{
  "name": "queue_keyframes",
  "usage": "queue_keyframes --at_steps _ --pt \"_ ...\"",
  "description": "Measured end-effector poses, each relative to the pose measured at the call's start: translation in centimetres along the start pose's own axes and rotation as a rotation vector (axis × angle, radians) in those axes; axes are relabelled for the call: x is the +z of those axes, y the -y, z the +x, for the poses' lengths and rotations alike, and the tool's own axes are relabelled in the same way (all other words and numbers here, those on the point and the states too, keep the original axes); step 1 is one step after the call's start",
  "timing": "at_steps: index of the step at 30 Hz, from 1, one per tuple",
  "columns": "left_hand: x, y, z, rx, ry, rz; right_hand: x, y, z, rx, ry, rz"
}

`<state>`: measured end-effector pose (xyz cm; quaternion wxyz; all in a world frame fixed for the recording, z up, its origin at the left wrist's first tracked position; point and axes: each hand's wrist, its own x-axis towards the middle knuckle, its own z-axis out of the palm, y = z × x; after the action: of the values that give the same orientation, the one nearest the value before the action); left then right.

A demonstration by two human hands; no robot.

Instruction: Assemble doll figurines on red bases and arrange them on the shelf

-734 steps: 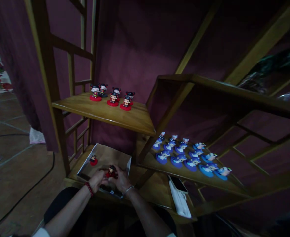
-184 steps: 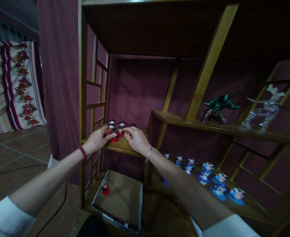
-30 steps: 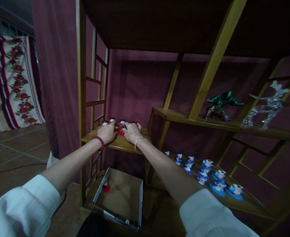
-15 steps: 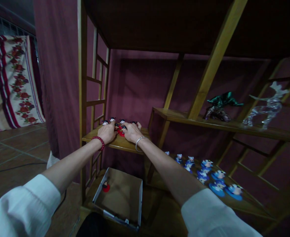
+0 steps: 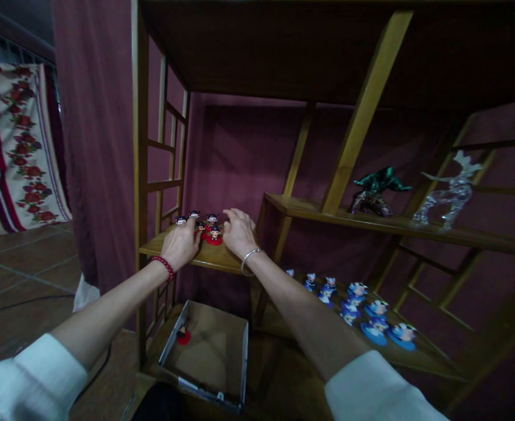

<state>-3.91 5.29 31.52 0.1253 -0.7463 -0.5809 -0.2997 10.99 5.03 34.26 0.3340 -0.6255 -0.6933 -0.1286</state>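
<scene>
My left hand (image 5: 180, 242), with a red bead bracelet, is over the left part of the small wooden shelf (image 5: 217, 257). Its fingers are partly spread beside a small black-haired figurine (image 5: 201, 227) on a red base; whether they touch it is unclear. My right hand (image 5: 239, 233), wearing a silver bangle, hovers at the shelf's right side with bent fingers apart. Just left of it a figurine with a black hat (image 5: 214, 233) stands upright on its red disc. Behind stand similar figurines (image 5: 212, 219), one partly covered by my right fingers.
An open cardboard box (image 5: 208, 351) sits below, with one red-based figurine (image 5: 182, 334) inside. Several blue-based figurines (image 5: 375, 330) stand on the lower right shelf. A clear deer figure (image 5: 448, 196) and a dark green ornament (image 5: 377, 190) occupy the higher shelf (image 5: 310, 206).
My right hand has let go of the front figurine and shifted right, so the figurine now shows fully. My left hand stays near the same figurines. The view has turned slightly.
</scene>
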Motion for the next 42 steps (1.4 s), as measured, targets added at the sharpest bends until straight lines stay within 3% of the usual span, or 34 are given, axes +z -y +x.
queue_keyframes --at_steps 3,7,10,21,42 --pt "-0.2 0.0 -1.0 0.023 -0.081 -0.026 -0.3 -0.6 -0.3 0.17 0.008 -0.01" --pt "-0.5 0.0 -1.5 0.178 -0.01 -0.11 -0.4 -1.4 -0.6 0.3 0.115 0.014" --pt "-0.7 -0.3 -1.4 0.266 0.053 -0.128 -0.1 -1.8 -0.7 0.31 0.175 0.072" --pt "-0.8 -1.3 -0.6 0.28 0.163 -0.084 1.8 -3.0 -0.5 0.326 0.175 0.121" --pt "-0.3 -1.4 -0.4 0.262 0.136 -0.09 1.3 -2.8 -0.5 0.419 0.196 0.008"
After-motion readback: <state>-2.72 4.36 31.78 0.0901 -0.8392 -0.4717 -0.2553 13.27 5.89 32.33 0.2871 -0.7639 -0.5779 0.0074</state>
